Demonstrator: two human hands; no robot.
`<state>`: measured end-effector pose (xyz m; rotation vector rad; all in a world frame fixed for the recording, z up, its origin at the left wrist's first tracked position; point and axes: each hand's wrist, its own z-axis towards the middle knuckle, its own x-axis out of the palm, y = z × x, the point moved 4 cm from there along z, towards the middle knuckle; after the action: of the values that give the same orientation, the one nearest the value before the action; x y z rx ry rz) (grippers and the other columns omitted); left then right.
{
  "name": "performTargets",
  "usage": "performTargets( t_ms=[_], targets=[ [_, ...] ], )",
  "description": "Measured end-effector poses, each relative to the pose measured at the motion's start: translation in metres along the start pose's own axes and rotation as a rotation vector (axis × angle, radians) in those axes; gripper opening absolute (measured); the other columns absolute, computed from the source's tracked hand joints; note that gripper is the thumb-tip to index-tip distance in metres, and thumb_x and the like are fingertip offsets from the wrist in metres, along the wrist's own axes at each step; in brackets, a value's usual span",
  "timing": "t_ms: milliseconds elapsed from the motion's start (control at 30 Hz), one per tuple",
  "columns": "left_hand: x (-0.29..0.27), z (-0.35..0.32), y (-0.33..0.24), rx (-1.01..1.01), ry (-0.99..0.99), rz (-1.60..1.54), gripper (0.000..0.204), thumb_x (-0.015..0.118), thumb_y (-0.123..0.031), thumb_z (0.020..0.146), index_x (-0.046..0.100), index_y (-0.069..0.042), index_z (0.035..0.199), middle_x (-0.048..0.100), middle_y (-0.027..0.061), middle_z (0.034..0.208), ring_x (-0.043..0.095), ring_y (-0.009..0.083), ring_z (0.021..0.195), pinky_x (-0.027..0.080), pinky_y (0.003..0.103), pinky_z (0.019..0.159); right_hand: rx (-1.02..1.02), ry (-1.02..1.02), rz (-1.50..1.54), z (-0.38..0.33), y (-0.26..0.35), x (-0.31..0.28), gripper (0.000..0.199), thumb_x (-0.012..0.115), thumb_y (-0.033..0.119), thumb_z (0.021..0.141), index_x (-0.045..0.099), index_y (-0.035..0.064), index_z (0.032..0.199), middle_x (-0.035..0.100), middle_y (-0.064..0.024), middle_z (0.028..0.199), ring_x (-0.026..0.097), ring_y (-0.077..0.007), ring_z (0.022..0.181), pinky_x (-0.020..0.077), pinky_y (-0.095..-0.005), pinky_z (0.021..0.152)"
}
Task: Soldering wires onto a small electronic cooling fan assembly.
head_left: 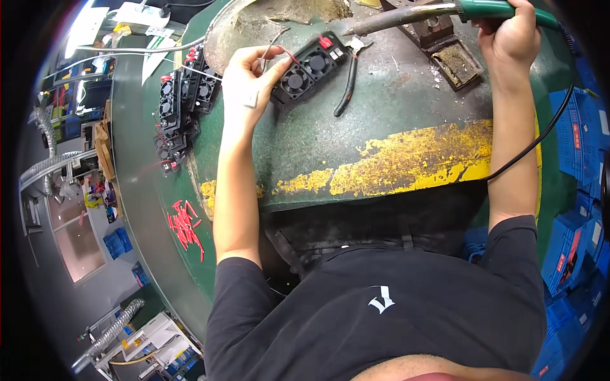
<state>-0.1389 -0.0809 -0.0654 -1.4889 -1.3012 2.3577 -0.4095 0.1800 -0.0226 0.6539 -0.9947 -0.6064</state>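
While the left hand (250, 79) is holding a black rectangular plastic twin-fan unit (309, 71) in its fingers over the worn green surface (298, 143), the right hand (509, 41) is gripping a green-handled metal soldering iron (413, 18), tip pointing toward the unit.

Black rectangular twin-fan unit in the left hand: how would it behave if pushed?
The twin-fan unit likely stays stiff, given its boxy frame. Its straight sides make rolling unlikely. The thin red wire over it looks floppy and may snag.
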Motion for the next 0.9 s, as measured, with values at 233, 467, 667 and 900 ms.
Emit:
performTargets(
  t_ms=[233, 467, 667, 900],
  targets=[
    [0.003, 0.0, 0.011, -0.063, 0.006, -0.152, 0.015, 0.079, -0.013, 0.086, 0.079, -0.002, 0.097, 0.068, -0.0022, 0.07, 0.053, 0.0026, 0.064, 0.043, 0.021, 0.061, -0.007, 0.006, -0.018, -0.004, 0.001, 0.004, 0.019, 0.055, 0.023, 0.093, 0.053, 0.0111, 0.08, 0.054, -0.0044, 0.074, 0.058, -0.0184, 0.065, 0.0503, -0.0322, 0.062],
    [-0.009, -0.001, 0.01, -0.047, 0.203, -0.191, 0.018, 0.075, -0.009, 0.089, 0.077, 0.001, 0.104, 0.078, 0.0059, 0.089, 0.07, 0.0081, 0.081, 0.054, 0.024, 0.075, 0.009, -0.038, -0.014, -0.005, 0.001, 0.006, 0.017, 0.054, 0.023, 0.094, 0.052, 0.0122, 0.08, 0.053, -0.003, 0.074, 0.057, -0.0178, 0.065, 0.0496, -0.0321, 0.062],
    [0.003, 0.011, 0.0, 0.006, 0.183, -0.027, 0.022, 0.078, -0.019, 0.085, 0.079, -0.006, 0.102, 0.077, 0.0125, 0.085, 0.072, 0.0161, 0.075, 0.054, 0.029, 0.073, 0.16, 0.169, 0.073, 0.032, -0.02, -0.05, 0.027, 0.054, 0.022, 0.093, 0.063, -0.0013, 0.082, 0.064, -0.012, 0.083, 0.063, -0.0287, 0.076, 0.0498, -0.0364, 0.064],
    [-0.005, 0.014, -0.016, 0.198, 0.013, 0.29, 0.017, 0.081, -0.016, 0.08, 0.076, -0.008, 0.094, 0.067, 0.0059, 0.084, 0.061, 0.0134, 0.071, 0.049, 0.03, 0.065, 0.146, 0.017, 0.06, 0.033, -0.02, -0.05, 0.022, 0.055, 0.019, 0.091, 0.061, -0.0006, 0.082, 0.062, -0.0111, 0.084, 0.063, -0.0291, 0.079, 0.0534, -0.0388, 0.071]
  ],
)
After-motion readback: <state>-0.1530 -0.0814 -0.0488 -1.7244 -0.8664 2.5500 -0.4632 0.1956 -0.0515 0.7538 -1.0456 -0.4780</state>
